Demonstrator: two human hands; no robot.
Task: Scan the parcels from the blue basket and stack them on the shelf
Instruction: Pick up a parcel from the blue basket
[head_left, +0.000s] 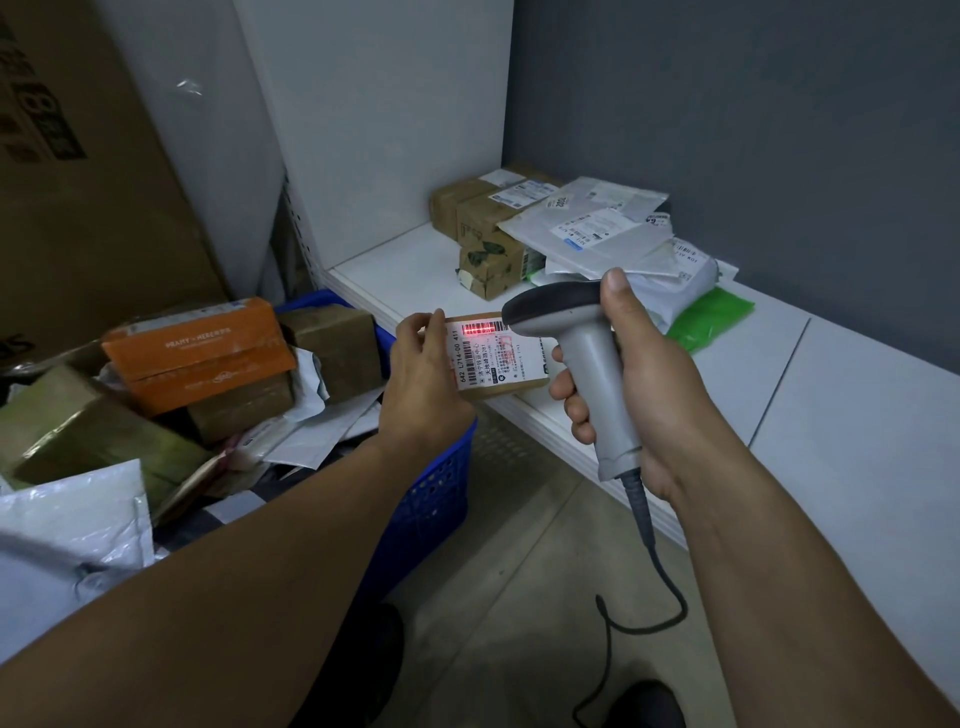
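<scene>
A smooth white shelf (779, 405) is set low against a matte grey-blue wall (727, 130), above a grey floor (519, 571). Cardboard boxes (467, 208) and soft plastic mailers (597, 228) are piled at its back. 1 small flat cardboard parcel (493, 364) is pinched by the left hand (421, 374) over the shelf's front edge, beside the perforated blue basket (436, 488). A grey pistol-shaped scanner (576, 332) is gripped by the right hand (639, 384), and red light is cast on the label (479, 329).
</scene>
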